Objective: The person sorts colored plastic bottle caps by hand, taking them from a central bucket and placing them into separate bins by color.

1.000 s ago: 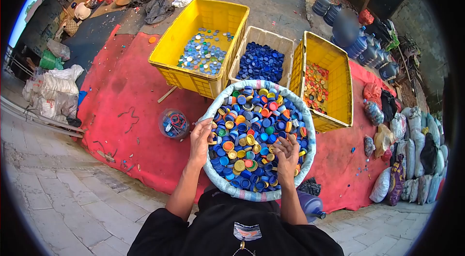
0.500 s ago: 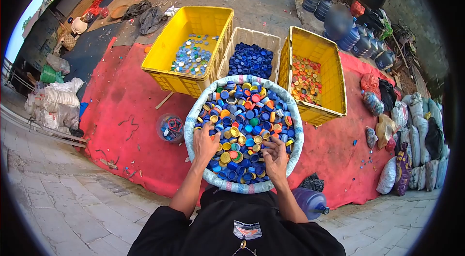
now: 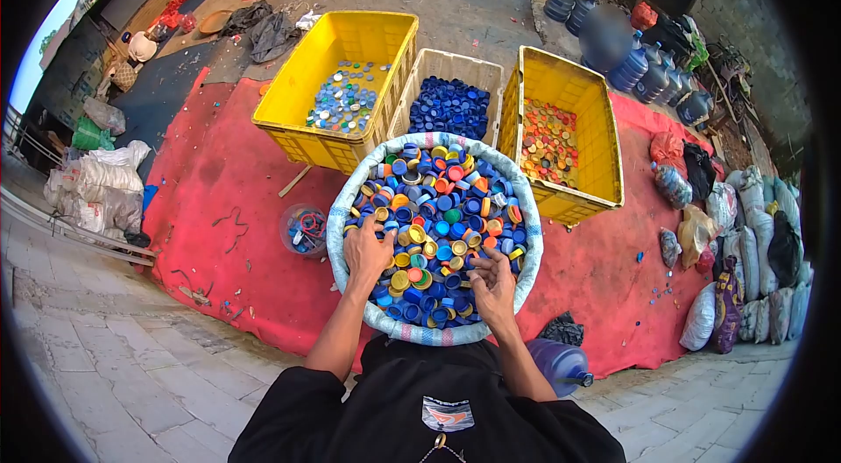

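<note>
A round basin [image 3: 340, 209] with a pale blue cloth-wrapped rim stands in front of me, filled with mixed bottle caps [image 3: 451, 216] in blue, yellow, orange and green. At the left side of the pile, my left hand [image 3: 366, 251] rests its fingertips on the caps, thumb and fingers apart. My right hand [image 3: 494, 286] lies over the right side of the pile with loosely bent, separated fingers. I see no cap gripped in either hand, though some fingertips are partly hidden among the caps.
Beyond the basin stand a yellow crate [image 3: 298, 134] of clear and pale caps, a white crate [image 3: 498, 82] of blue caps and a yellow crate [image 3: 604, 143] of orange and red caps. A small tub [image 3: 304, 231] is left, a large water bottle [image 3: 561, 364] right.
The basin and crates appear slightly further left and up in view. Both hands remain on the caps, with small finger movements.
</note>
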`<control>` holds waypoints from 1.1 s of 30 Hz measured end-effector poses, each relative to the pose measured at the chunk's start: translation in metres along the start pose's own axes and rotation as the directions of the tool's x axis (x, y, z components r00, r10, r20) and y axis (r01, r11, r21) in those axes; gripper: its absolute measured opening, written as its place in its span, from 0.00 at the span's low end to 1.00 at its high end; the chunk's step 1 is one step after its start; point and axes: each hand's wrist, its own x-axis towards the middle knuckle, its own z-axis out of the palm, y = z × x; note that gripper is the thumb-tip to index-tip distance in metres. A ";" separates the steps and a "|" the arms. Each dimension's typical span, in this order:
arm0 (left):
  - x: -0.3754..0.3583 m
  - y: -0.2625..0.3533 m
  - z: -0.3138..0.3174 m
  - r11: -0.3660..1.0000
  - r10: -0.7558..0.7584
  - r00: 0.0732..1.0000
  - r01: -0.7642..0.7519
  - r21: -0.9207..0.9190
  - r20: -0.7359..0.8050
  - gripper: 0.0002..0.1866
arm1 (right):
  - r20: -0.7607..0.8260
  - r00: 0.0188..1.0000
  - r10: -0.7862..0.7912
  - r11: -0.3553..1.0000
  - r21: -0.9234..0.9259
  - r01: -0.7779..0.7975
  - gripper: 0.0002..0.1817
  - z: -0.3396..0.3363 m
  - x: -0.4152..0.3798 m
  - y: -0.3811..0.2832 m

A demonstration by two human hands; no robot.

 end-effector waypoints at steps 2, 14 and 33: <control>0.002 0.003 -0.001 1.000 0.008 1.000 -0.008 0.007 -0.015 0.23 | 0.000 1.000 -0.004 1.000 -0.014 0.004 0.27 0.001 0.000 -0.001; -0.004 -0.007 0.001 0.996 0.085 0.996 -0.084 -0.027 0.033 0.22 | 0.005 1.000 -0.026 0.998 -0.052 0.026 0.27 0.005 -0.002 -0.002; -0.006 -0.011 -0.019 0.964 0.094 0.980 -0.047 -0.261 0.174 0.30 | 0.035 0.998 -0.050 0.992 -0.111 0.053 0.26 0.017 0.000 -0.005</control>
